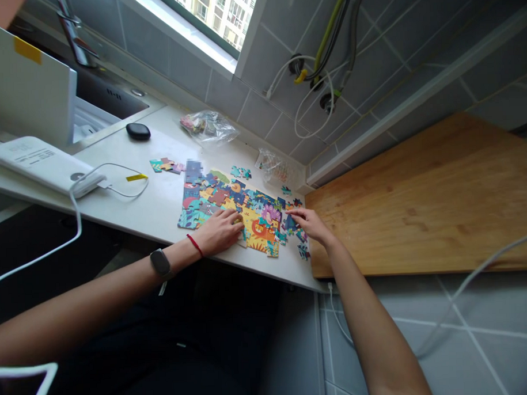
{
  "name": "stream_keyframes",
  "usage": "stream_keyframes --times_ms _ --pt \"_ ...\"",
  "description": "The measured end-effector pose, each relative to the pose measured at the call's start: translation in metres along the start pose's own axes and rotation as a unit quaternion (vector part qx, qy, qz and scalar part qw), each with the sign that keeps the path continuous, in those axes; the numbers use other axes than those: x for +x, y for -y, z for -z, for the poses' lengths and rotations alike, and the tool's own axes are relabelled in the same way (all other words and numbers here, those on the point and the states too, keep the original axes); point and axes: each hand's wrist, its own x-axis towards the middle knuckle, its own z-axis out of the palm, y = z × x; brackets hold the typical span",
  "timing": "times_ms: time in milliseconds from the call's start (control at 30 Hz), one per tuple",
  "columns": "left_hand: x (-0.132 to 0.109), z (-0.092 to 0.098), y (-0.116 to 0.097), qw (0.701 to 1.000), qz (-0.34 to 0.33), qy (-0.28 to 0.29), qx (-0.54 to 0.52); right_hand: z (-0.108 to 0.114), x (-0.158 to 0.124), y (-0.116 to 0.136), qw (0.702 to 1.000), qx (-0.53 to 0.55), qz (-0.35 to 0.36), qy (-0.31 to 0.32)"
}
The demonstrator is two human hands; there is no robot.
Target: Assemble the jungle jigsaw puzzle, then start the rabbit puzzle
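**Jigsaw on worktop: stray pieces near front edge**

At far left, you have a loose cluster of jigsaw pieces (165,165) on the white worktop (129,211). Your left hand (219,232) lies half-open, fingertips on the lower edge of the part-built jigsaw puzzle (255,221); you cannot tell whether it pinches a piece. Your right hand (311,226) is curled, fingers down among pieces at the puzzle's right side; any hold is hidden. Stray pieces (303,252) sit near the worktop's front edge, beside the wooden board (419,203). Risk: dragging either hand could shear joined sections or sweep the strays over the edge.
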Motion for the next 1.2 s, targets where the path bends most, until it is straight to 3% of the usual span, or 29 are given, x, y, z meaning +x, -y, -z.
stream_keyframes --times_ms 133,233,367,467,600,767,967,1200 --pt "0.027 0.026 -0.001 0.998 -0.045 0.048 0.022 -0.024 0.036 -0.001 0.997 0.034 0.023 -0.062" --pt "0.063 0.041 0.02 0.996 -0.051 0.061 0.026 -0.041 0.062 -0.007 0.991 0.059 0.027 -0.118" --pt "0.112 0.037 0.067 0.997 -0.013 0.075 0.021 -0.055 0.089 -0.015 0.98 0.084 0.029 -0.178" --pt "0.131 0.025 0.097 0.997 0.012 0.082 0.01 -0.062 0.102 -0.019 0.975 0.104 0.026 -0.195" --pt "0.132 0.005 0.116 0.996 0.001 0.075 -0.039 -0.073 0.111 -0.024 0.956 0.152 0.022 -0.249" --pt "0.118 -0.011 0.121 0.996 -0.024 0.038 -0.075 -0.081 0.106 -0.031 0.921 0.209 0.015 -0.328" --pt "0.112 -0.012 0.116 0.996 -0.025 0.061 -0.055 -0.082 0.097 -0.027 0.917 0.213 0.006 -0.337" --pt "0.111 -0.006 0.115 0.995 -0.012 0.063 -0.074 -0.094 0.094 -0.012 0.926 0.251 -0.006 -0.282"
